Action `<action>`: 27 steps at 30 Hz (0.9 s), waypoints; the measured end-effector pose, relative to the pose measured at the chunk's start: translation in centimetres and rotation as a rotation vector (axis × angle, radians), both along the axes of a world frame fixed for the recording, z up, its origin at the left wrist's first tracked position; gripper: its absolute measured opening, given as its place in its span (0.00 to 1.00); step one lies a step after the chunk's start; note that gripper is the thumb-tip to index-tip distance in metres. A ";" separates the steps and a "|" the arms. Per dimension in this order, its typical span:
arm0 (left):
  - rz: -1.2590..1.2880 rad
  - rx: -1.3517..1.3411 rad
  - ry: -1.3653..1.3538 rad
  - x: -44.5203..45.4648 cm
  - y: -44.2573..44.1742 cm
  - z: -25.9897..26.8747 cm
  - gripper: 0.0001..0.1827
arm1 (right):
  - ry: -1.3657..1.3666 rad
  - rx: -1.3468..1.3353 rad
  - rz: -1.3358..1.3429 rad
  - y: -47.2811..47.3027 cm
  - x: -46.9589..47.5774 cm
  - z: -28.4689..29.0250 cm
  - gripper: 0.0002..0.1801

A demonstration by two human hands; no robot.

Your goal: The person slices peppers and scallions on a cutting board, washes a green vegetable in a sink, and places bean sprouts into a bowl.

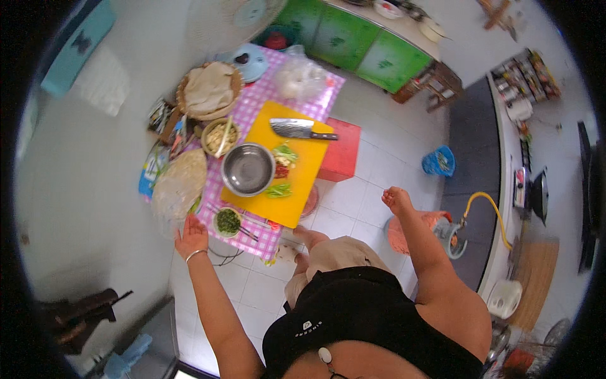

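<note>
My left hand [191,237], with a bangle at the wrist, is held palm up and holds nothing. It is beside a clear plastic bag [177,189] of pale food at the table's left edge; contact cannot be told. My right hand [397,200] is out over the floor, fingers loosely curled, nothing visible in it. Before me a yellow cutting board [296,201] carries a cleaver [300,129], an upturned-rim steel bowl [248,169] and cut green, pale and red vegetables [281,170]. A bowl of chopped greens [227,221] with chopsticks [248,232] sits near my left hand.
On the checked tablecloth [265,246] stand a bowl of pale pieces [220,138], a cloth-covered basket [209,90] and a bag of white items [301,78]. A red stool [348,149], blue bin [438,161] and gas cylinder [450,239] with a yellow hose stand on the floor.
</note>
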State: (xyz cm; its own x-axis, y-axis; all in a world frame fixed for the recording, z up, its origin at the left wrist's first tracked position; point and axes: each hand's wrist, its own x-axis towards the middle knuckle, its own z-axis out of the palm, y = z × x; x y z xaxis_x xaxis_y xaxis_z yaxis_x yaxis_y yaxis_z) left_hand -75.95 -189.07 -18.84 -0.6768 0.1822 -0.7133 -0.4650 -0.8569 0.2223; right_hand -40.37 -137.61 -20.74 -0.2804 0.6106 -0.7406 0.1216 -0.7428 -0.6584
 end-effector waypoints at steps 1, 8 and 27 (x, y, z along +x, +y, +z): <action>-0.020 -0.056 -0.012 0.7 0.2 -0.6 0.29 | -0.022 -0.018 -0.052 0.0 2.3 0.1 0.02; -0.245 -0.120 -0.041 8.2 2.8 -5.2 0.21 | 0.081 -0.047 -0.186 2.4 12.4 -2.8 0.01; -0.436 -0.439 -0.220 33.1 12.2 -0.1 0.16 | -0.188 -0.216 0.603 -6.2 -12.5 -28.7 0.06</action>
